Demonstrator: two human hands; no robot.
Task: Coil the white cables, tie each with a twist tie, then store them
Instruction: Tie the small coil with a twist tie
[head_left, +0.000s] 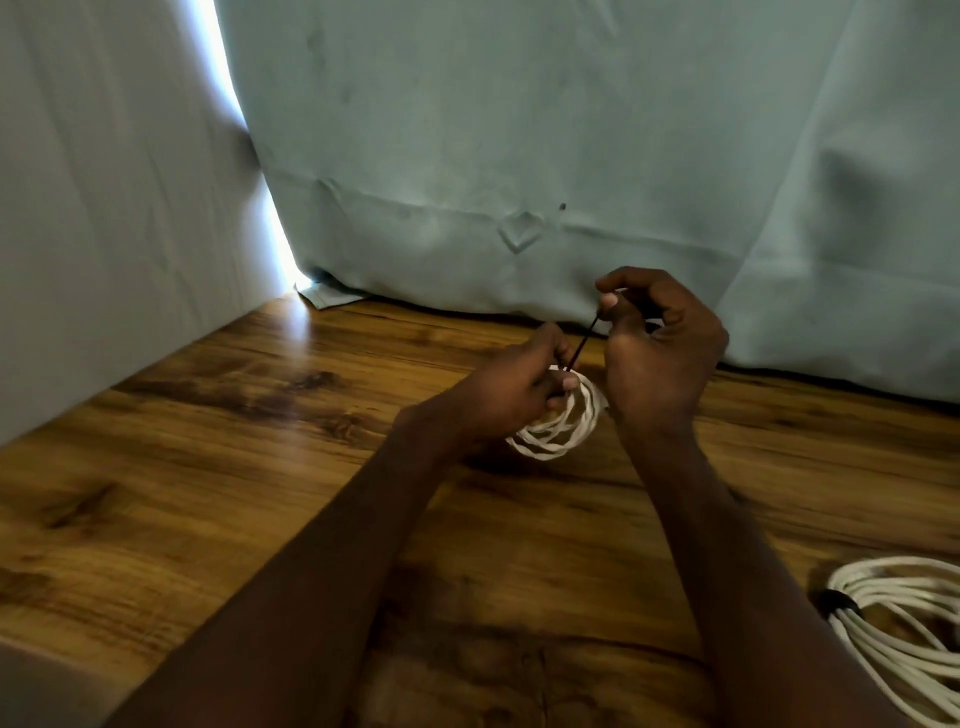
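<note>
A small coil of white cable hangs just above the wooden table, near its far edge. My left hand grips the top of this coil, fingers curled round the strands. A thin dark twist tie runs up from the coil to my right hand, which pinches its upper end between thumb and fingers. A second, larger white cable coil lies on the table at the lower right, bound by a dark tie on its left side.
A pale blue-green curtain hangs behind the table's far edge. A white wall borders the table on the left, with a bright gap of light between wall and curtain.
</note>
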